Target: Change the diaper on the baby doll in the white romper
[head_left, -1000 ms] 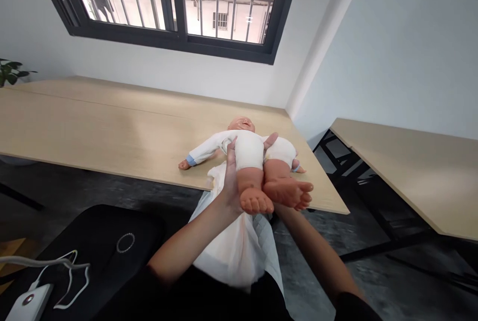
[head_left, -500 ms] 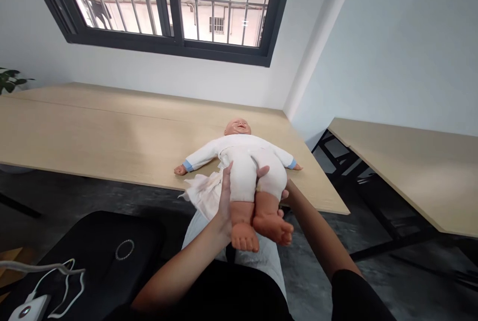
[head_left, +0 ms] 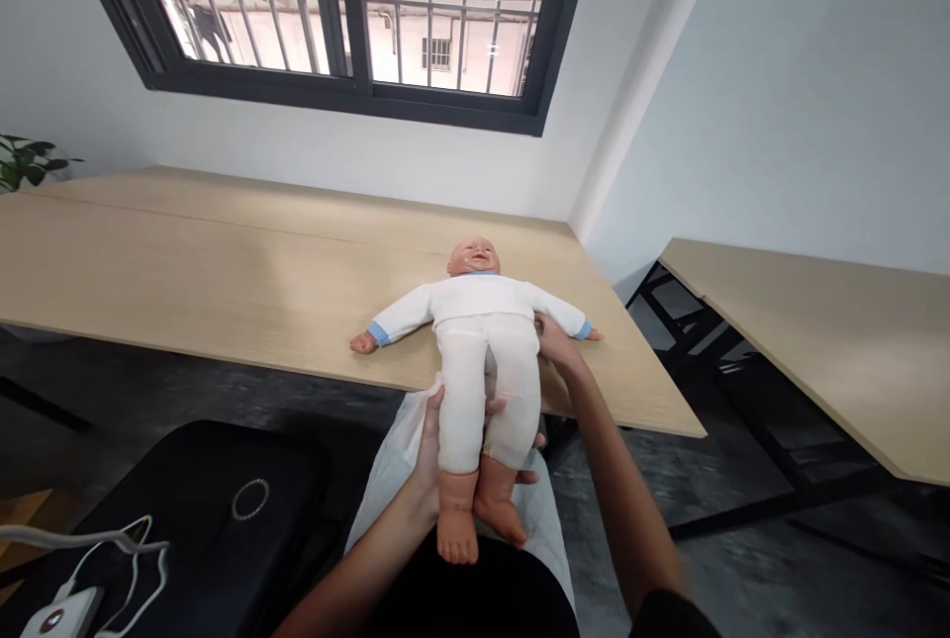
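A baby doll [head_left: 486,300] lies face up across the near edge of the table, its head away from me and its arms spread. It wears a white top with blue cuffs and white trousers [head_left: 461,396]; its bare feet hang over my lap. My left hand [head_left: 430,440] is wrapped under the doll's lower legs, with fingertips showing between and beyond them. At the doll's waist, on the right side, my right hand [head_left: 555,339] has its fingers curled at the top of the trousers. Some of its fingertips are hidden by the doll.
The wooden table [head_left: 185,262] runs left under a barred window [head_left: 348,15]. A second table [head_left: 816,321] stands to the right across a gap. At lower left are a black chair [head_left: 185,500], white cables and a white device [head_left: 63,613]. A plant [head_left: 30,161] is at far left.
The doll's raised legs have come down and straightened toward me. My right hand has moved from the legs up to the waist. My left hand still holds the legs, now lower.
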`<state>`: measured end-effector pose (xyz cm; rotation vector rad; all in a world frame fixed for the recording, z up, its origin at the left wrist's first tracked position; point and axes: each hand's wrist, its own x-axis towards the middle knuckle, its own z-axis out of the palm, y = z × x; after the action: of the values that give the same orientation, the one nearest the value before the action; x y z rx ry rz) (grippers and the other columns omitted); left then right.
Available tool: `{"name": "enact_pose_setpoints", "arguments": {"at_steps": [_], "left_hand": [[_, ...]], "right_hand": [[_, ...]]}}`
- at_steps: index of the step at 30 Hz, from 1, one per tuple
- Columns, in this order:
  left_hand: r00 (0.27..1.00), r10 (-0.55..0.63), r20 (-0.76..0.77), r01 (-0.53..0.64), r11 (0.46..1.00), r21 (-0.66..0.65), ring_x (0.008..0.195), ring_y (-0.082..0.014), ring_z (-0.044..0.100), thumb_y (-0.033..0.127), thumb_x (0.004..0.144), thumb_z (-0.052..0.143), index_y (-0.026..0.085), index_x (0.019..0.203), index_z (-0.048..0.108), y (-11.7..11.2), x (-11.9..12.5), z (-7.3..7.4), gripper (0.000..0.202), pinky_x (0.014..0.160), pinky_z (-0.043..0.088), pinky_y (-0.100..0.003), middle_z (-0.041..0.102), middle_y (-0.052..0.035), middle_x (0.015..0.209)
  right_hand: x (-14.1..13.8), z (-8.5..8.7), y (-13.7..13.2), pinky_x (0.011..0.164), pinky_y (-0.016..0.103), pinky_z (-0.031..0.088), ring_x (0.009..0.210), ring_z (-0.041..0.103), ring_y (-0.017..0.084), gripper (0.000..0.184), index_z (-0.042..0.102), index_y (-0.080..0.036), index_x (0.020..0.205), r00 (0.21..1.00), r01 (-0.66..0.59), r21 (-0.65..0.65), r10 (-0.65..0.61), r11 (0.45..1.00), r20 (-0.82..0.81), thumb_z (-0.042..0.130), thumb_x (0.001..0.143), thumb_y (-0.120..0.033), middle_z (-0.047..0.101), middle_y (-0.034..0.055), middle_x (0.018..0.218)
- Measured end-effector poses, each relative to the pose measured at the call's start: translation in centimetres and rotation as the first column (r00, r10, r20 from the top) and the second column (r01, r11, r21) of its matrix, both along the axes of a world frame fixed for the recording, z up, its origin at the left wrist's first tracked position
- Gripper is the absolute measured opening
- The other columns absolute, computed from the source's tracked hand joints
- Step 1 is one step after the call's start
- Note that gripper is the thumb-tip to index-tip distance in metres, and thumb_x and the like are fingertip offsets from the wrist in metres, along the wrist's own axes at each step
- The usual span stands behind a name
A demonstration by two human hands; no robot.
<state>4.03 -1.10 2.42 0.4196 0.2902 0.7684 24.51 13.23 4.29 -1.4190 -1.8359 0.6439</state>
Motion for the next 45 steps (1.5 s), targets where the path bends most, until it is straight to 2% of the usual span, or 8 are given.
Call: {"name": "enact_pose_setpoints", "arguments": {"at_steps": [4, 12, 20, 24, 32, 36, 41, 45], "left_hand": [[0.991, 0.053, -0.126, -0.062, 0.996, -0.069, 0.110, -0.0410, 0.068, 0.084, 0.068, 0.058, 0.021, 0.095, 0.073, 0.0, 0.1, -0.9, 0.070, 0.085, 0.055, -0.050, 0.076, -0.0146, 0.106], [0.959, 0.265, -0.105, -0.278, 0.949, -0.149, 0.085, -0.0269, 0.072, 0.060, 0.077, 0.067, 0.009, 0.085, 0.077, 0.2, 1.5, -2.5, 0.052, 0.083, 0.056, -0.031, 0.078, -0.0134, 0.088], [0.909, 0.186, -0.372, -0.190, 0.981, 0.026, 0.075, -0.0278, 0.072, 0.062, 0.082, 0.065, 0.012, 0.097, 0.071, -0.1, -2.9, 1.1, 0.053, 0.074, 0.057, -0.037, 0.074, -0.0133, 0.082], [0.787, 0.308, -0.535, -0.269, 0.951, 0.151, 0.059, -0.0178, 0.063, 0.054, 0.070, 0.085, 0.015, 0.092, 0.067, 0.0, -5.1, 1.6, 0.048, 0.060, 0.051, -0.028, 0.070, -0.0060, 0.074], [0.461, 0.584, -0.668, -0.270, 0.810, 0.521, 0.082, -0.0221, 0.064, 0.039, 0.062, 0.089, 0.013, 0.086, 0.076, 1.7, -5.9, 1.2, 0.038, 0.071, 0.047, -0.025, 0.072, -0.0061, 0.083], [0.526, 0.560, -0.640, -0.363, 0.828, 0.427, 0.079, -0.0198, 0.064, 0.045, 0.063, 0.087, 0.013, 0.089, 0.074, 1.5, -5.4, 1.1, 0.043, 0.068, 0.047, -0.024, 0.072, -0.0046, 0.082], [0.670, 0.468, -0.576, -0.489, 0.862, 0.132, 0.067, -0.0164, 0.063, 0.044, 0.058, 0.090, 0.015, 0.089, 0.069, 1.4, -5.4, 0.9, 0.047, 0.065, 0.052, -0.024, 0.070, -0.0025, 0.073], [0.746, 0.379, -0.548, -0.466, 0.885, -0.022, 0.062, -0.0166, 0.064, 0.043, 0.065, 0.086, 0.017, 0.088, 0.067, 1.7, -5.6, 0.2, 0.040, 0.061, 0.054, -0.026, 0.071, -0.0039, 0.072]], "right_hand": [[-0.5, -2.0, -5.4, 0.102, 0.049, 0.054, 0.115, 0.065, 0.032, 0.053, 0.057, -0.015, 0.116, 0.849, 0.378, -0.045, -0.366, 0.925, -0.382, 0.056, 0.084, -0.057, 0.062, 0.0223, 0.130], [-3.4, -1.1, -13.8, 0.088, 0.043, 0.060, 0.108, 0.067, 0.028, 0.094, 0.032, -0.023, 0.146, 0.871, 0.221, -0.176, -0.275, 0.959, -0.407, 0.079, 0.071, -0.056, 0.047, 0.0175, 0.148], [0.1, -0.2, -12.6, 0.102, 0.050, 0.050, 0.118, 0.059, 0.031, 0.064, 0.054, -0.023, 0.134, 0.932, 0.271, -0.015, -0.266, 0.963, -0.245, 0.071, 0.077, -0.048, 0.057, 0.0126, 0.138], [1.1, -0.7, -12.7, 0.111, 0.052, 0.043, 0.129, 0.053, 0.031, 0.060, 0.053, -0.024, 0.136, 0.968, 0.220, 0.063, -0.210, 0.974, -0.135, 0.069, 0.081, -0.043, 0.056, 0.0110, 0.139], [-0.6, -2.5, -13.4, 0.108, 0.055, 0.046, 0.130, 0.051, 0.033, 0.060, 0.044, -0.022, 0.146, 0.944, 0.298, 0.263, -0.324, 0.918, 0.058, 0.062, 0.092, -0.041, 0.052, 0.0153, 0.135], [-3.2, -2.8, -15.5, 0.114, 0.061, 0.038, 0.140, 0.044, 0.033, 0.049, 0.041, -0.024, 0.149, 0.904, 0.079, 0.524, -0.282, 0.848, 0.321, 0.051, 0.102, -0.033, 0.049, 0.0163, 0.146], [-6.6, -4.0, -18.6, 0.121, 0.066, 0.027, 0.139, 0.046, 0.036, 0.078, 0.048, -0.015, 0.145, 0.821, -0.354, 0.476, 0.024, 0.805, 0.570, 0.055, 0.091, -0.071, 0.057, 0.0153, 0.142], [-6.9, -4.6, -18.6, 0.115, 0.050, 0.043, 0.115, 0.063, 0.024, 0.034, 0.058, -0.016, 0.131, 0.848, -0.290, 0.536, -0.046, 0.793, 0.528, 0.041, 0.101, -0.020, 0.069, 0.0099, 0.120]]}}
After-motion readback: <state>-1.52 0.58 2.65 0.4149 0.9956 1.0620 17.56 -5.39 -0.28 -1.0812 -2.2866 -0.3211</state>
